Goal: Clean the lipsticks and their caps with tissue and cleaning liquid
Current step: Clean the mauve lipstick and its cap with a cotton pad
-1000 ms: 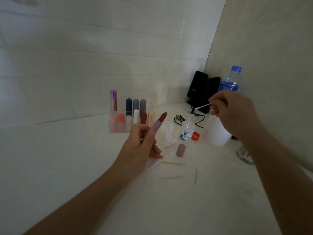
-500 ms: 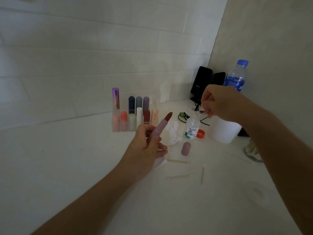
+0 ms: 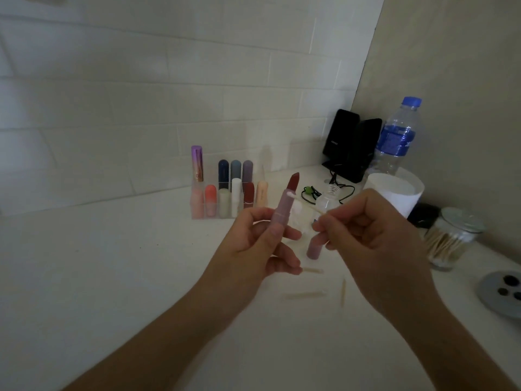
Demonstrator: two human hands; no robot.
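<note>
Lipstick: uncapped and wound out, tilted upward just right of the rack, so its collar is exposed.
Left hand: fingers curled round the lipstick's base, leaving the upper tube bare.
Right hand: pinches a cotton swab, whose white tip touches the tube below the red stick, likely to wipe it.
Cap: stands on the counter in front of the rack and to its right, set aside.
Liquid bottle: right of the rack, open, handy for dipping.
</note>
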